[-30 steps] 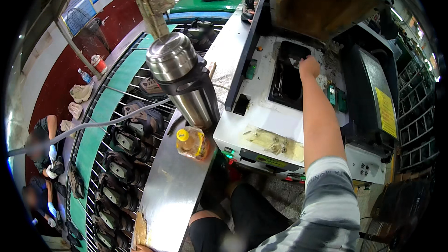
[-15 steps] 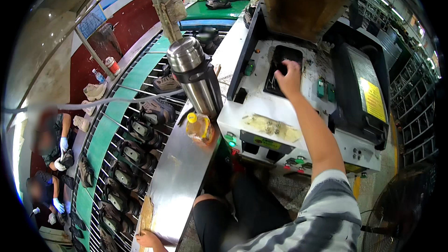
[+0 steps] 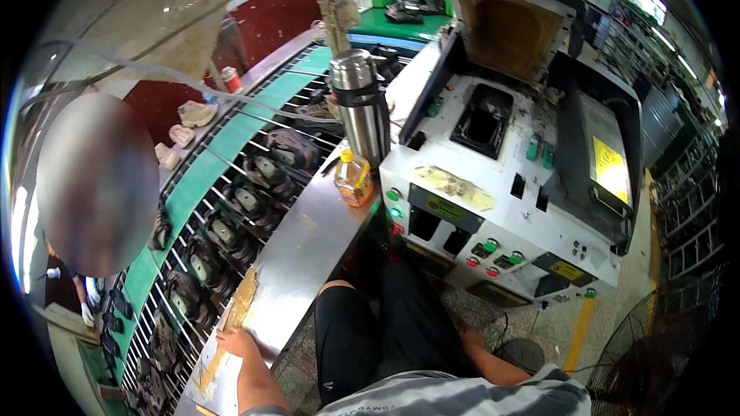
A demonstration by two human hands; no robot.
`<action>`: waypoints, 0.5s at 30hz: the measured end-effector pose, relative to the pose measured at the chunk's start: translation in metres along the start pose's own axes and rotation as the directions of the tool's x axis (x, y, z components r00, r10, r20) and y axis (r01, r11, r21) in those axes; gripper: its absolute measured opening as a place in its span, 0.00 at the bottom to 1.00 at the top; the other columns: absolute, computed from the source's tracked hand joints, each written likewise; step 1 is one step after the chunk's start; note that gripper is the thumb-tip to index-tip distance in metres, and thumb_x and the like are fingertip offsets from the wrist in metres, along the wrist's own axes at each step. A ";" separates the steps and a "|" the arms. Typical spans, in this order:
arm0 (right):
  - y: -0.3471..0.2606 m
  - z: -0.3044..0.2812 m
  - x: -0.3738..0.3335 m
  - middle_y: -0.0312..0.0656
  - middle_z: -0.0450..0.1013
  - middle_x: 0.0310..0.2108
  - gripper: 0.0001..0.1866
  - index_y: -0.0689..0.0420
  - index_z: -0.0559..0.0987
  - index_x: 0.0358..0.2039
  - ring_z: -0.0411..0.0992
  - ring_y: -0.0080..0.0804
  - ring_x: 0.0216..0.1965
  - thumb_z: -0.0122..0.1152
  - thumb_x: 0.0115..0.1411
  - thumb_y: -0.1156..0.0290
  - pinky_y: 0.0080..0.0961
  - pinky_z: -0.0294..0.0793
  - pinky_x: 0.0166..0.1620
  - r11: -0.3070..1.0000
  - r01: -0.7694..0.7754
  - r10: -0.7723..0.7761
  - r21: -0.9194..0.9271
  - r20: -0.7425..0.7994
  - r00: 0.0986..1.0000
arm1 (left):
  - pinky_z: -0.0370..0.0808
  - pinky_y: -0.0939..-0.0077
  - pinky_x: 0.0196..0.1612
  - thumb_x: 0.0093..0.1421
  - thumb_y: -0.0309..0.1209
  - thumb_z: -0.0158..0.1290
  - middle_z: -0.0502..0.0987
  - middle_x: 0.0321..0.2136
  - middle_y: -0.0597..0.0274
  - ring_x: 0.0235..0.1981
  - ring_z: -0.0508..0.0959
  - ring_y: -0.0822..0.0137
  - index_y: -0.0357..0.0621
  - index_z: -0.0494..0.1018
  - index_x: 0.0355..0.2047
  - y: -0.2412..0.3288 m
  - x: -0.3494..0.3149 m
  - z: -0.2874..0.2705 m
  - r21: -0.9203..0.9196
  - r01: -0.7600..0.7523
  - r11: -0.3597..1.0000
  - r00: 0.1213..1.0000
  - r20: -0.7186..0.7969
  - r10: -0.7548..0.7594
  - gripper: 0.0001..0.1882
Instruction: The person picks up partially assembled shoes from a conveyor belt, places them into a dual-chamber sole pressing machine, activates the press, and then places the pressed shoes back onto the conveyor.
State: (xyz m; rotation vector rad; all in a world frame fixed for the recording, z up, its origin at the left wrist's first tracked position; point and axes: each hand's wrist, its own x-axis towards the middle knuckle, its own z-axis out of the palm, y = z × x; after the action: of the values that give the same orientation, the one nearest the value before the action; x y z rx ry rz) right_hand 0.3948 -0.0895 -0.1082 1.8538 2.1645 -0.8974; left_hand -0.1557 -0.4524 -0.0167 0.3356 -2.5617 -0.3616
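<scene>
In the head view, the left hand [image 3: 240, 343] touches a brown strip [image 3: 242, 299] along the desk's [image 3: 301, 240] roller-side edge, fingers' grip unclear; desk surface separates strip from bottle [image 3: 354, 182]. Right hand [image 3: 471, 337], beside the thigh: grip unreadable.

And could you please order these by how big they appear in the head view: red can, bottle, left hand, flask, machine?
1. Machine
2. Flask
3. Bottle and left hand: too alike to rank
4. Red can, though it stands farther away
</scene>
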 end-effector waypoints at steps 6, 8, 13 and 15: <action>0.023 0.017 0.019 0.57 0.77 0.33 0.27 0.60 0.82 0.35 0.76 0.58 0.37 0.42 0.62 0.50 0.50 0.74 0.42 0.998 -0.055 0.052 -0.040 -0.077 0.996 | 0.68 0.54 0.53 0.58 0.33 0.49 0.71 0.48 0.41 0.50 0.71 0.44 0.32 0.68 0.51 0.003 -0.034 -0.021 0.046 0.033 0.998 0.993 0.115 -0.038 0.22; 0.008 -0.001 0.004 0.59 0.77 0.32 0.27 0.60 0.82 0.34 0.76 0.59 0.36 0.42 0.63 0.51 0.50 0.74 0.41 0.998 0.011 -0.010 0.054 -0.028 1.000 | 0.68 0.54 0.54 0.58 0.34 0.49 0.72 0.47 0.41 0.50 0.72 0.44 0.32 0.69 0.48 -0.016 -0.040 -0.017 0.049 0.034 0.998 0.996 0.083 -0.038 0.21; -0.008 -0.025 -0.005 0.64 0.75 0.34 0.26 0.64 0.81 0.36 0.75 0.61 0.39 0.44 0.63 0.53 0.49 0.73 0.42 1.000 -0.029 0.029 -0.010 0.084 0.996 | 0.67 0.54 0.52 0.56 0.35 0.50 0.73 0.45 0.42 0.48 0.72 0.46 0.33 0.71 0.44 -0.002 -0.044 -0.025 0.071 0.032 0.997 0.999 0.032 -0.035 0.19; -0.017 -0.039 -0.010 0.65 0.74 0.35 0.25 0.66 0.80 0.37 0.75 0.61 0.41 0.45 0.63 0.54 0.48 0.73 0.43 0.999 -0.036 0.035 0.004 0.164 0.986 | 0.67 0.54 0.51 0.55 0.36 0.52 0.73 0.44 0.44 0.47 0.72 0.47 0.33 0.71 0.44 -0.001 -0.043 -0.025 0.113 0.043 0.993 0.999 0.022 -0.046 0.21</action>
State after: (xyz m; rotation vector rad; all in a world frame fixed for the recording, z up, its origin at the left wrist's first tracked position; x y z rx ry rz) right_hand 0.3915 -0.0786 -0.0663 1.7484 2.0278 -1.0123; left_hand -0.1064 -0.4443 -0.0164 0.4329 -2.6084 -0.2400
